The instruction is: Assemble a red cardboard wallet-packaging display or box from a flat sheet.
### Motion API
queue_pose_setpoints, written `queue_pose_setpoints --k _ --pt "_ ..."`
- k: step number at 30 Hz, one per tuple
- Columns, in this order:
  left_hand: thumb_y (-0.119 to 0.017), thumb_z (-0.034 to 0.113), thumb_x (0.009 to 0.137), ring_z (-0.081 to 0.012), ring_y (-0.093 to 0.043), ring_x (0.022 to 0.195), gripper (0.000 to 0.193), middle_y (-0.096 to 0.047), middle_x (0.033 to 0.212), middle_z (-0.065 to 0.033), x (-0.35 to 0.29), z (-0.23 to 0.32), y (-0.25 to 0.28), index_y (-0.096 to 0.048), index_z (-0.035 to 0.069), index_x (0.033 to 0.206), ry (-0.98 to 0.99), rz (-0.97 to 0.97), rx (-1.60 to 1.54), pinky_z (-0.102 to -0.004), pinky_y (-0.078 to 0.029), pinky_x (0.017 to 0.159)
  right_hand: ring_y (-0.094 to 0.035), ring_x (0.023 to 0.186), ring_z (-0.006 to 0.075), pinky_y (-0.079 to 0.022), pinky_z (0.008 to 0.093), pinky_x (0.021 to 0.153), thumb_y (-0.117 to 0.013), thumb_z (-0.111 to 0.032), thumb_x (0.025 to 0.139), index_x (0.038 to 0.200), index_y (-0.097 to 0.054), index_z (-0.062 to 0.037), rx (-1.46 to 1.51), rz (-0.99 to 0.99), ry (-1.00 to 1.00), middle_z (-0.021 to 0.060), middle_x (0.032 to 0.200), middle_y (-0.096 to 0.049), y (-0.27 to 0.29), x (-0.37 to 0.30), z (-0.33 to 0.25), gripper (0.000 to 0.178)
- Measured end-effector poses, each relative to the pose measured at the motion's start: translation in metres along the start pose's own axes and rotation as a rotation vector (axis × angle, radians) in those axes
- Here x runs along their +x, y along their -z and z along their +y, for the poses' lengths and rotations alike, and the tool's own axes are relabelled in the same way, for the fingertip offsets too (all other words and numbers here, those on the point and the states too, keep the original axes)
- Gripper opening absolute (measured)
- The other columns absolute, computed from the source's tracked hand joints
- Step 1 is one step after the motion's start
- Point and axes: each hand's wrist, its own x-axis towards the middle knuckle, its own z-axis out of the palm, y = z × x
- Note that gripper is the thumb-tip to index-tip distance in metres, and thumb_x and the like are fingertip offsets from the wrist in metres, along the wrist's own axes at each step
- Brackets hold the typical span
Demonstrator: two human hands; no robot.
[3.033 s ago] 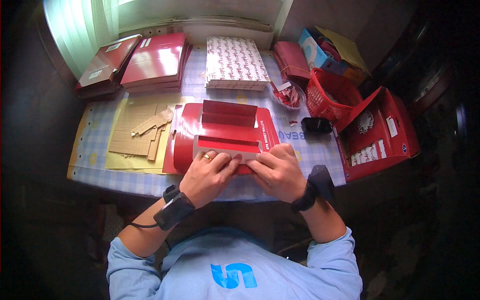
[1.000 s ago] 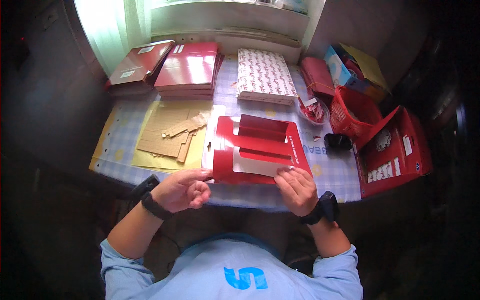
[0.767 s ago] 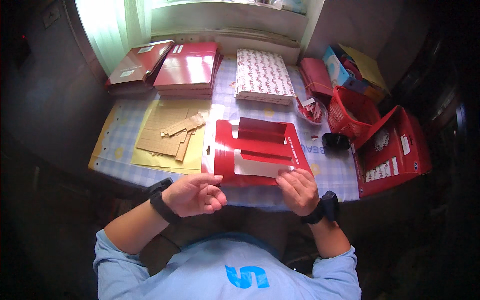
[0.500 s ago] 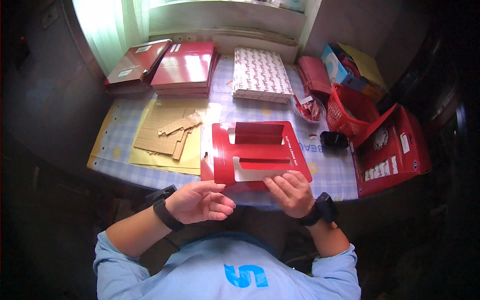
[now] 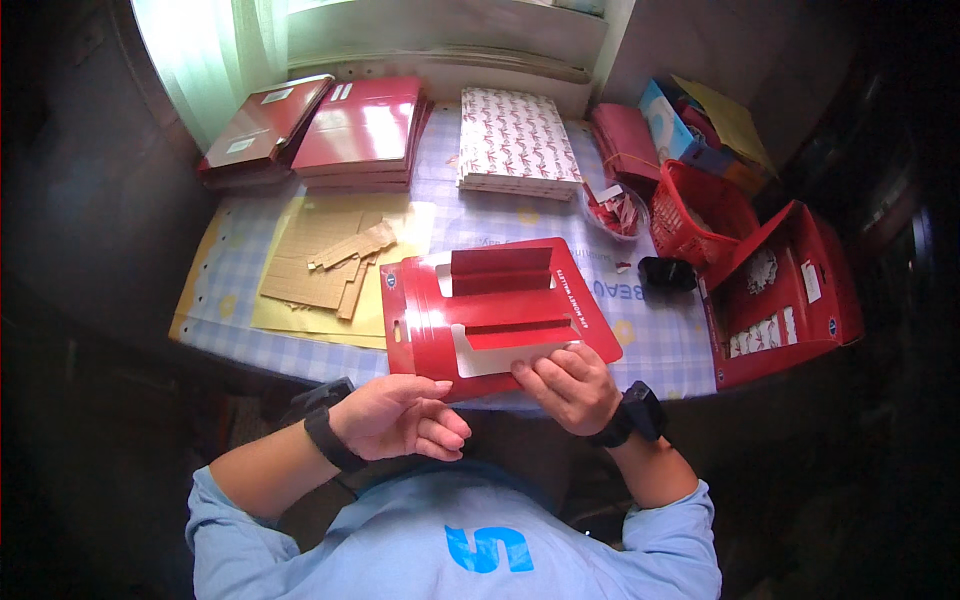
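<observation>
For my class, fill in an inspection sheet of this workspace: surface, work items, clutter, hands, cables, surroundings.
Surface: blue-and-white checked tablecloth.
Work items: red card with raised window flaps, at the near edge.
Clutter: cardboard pieces on yellow paper at left; maroon stacks and patterned stack behind; red basket, black object, open red package at right.
Hands: right hand grips the card's near side; left hand open by it, contact unclear.
Cables: none made out; too dark below the table.
Surroundings: pale curtain at back left.

A red basket [image 5: 682, 232] stands on a checked tablecloth [image 5: 225, 262]. Just left of this basket is a round tub [image 5: 613, 234], in front of the basket lies a black object [image 5: 667, 273], and behind it a blue box [image 5: 670, 118].
</observation>
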Motion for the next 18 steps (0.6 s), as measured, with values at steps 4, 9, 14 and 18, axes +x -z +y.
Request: queue_pose_setpoints --k 4,9,14,18 --pt "-0.041 0.021 0.102 -0.0318 -0.071 0.087 0.033 -0.066 0.106 -0.0268 -0.011 0.000 -0.007 -0.051 -0.008 0.116 -0.144 0.146 0.107 -0.0434 -0.056 0.089 -0.054 0.075 0.0170 -0.046 0.0320 0.068 -0.068 -0.010 0.070 0.109 -0.067 -0.0003 -0.005 0.015 -0.017 0.0044 0.087 -0.057 0.001 -0.001 0.002 0.041" --pt "-0.061 0.012 0.093 -0.0244 -0.069 0.075 0.031 -0.065 0.095 -0.0178 -0.018 -0.018 -0.036 -0.051 0.006 0.122 -0.462 0.393 0.511 -0.0357 -0.057 0.080 -0.056 0.080 0.0183 -0.047 0.0325 0.067 -0.067 -0.009 0.070 0.108 -0.068 -0.0013 -0.041 0.049 -0.055 0.0056 0.092 -0.060 0.000 -0.002 0.002 0.039" --pt "-0.077 0.015 0.078 -0.0265 -0.055 0.095 0.041 -0.057 0.108 -0.0084 -0.005 -0.025 -0.044 -0.064 0.010 0.116 -1.350 0.750 2.392 -0.0356 -0.045 0.082 -0.057 0.081 0.0187 -0.048 0.0316 0.067 -0.068 -0.008 0.071 0.108 -0.068 -0.0016 -0.043 0.064 -0.079 0.0057 0.094 -0.062 0.002 0.010 -0.004 0.037" --pt "-0.079 0.013 0.071 -0.0213 -0.055 0.095 0.038 -0.058 0.104 -0.0030 0.013 -0.020 -0.033 -0.070 0.013 0.108 -1.376 0.715 2.627 -0.0337 -0.042 0.085 -0.058 0.082 0.0192 -0.049 0.0313 0.068 -0.068 -0.009 0.072 0.107 -0.068 -0.0020 -0.040 0.055 -0.093 0.0061 0.095 -0.062 0.002 0.011 -0.011 0.036"
